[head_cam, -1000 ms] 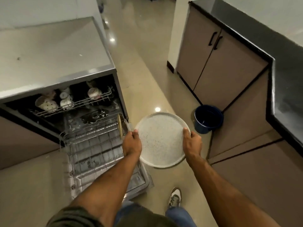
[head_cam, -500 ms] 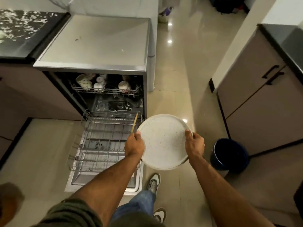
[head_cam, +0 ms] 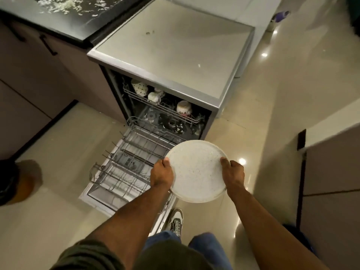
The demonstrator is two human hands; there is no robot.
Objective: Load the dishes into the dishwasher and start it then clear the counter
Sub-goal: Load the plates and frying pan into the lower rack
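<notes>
Plate [head_cam: 196, 170] first: it is big, round, white and speckled, and the person holds it in the air with both hands. It hangs over the right edge of the lower rack [head_cam: 128, 164], partly above the floor [head_cam: 272, 114]. It is tipped a little, with its top face up.

The left hand [head_cam: 161, 175] grips the plate's left rim, thumb on top and fingers curled under. The right hand [head_cam: 232, 173] grips the right rim the same way, thumb on top. Both hands are closed tight on the rim.

The dishwasher [head_cam: 175, 45] stands open. Its door [head_cam: 93, 195] lies flat, and the lower rack is pulled out over it. I see no dishes in the wires of that rack. The upper rack [head_cam: 161, 106] sits inside the machine, and three cups [head_cam: 184, 108] stand upside down in it. They are white with small marks.

A dark counter [head_cam: 58, 16] touches the dishwasher on its left, with brown cupboards [head_cam: 39, 75] below. More cupboards stand on the far right. A shoe [head_cam: 176, 221] is just beside the door's near corner. Something orange and black [head_cam: 17, 180] sits on the floor at the left, too blurred to tell what it is.
</notes>
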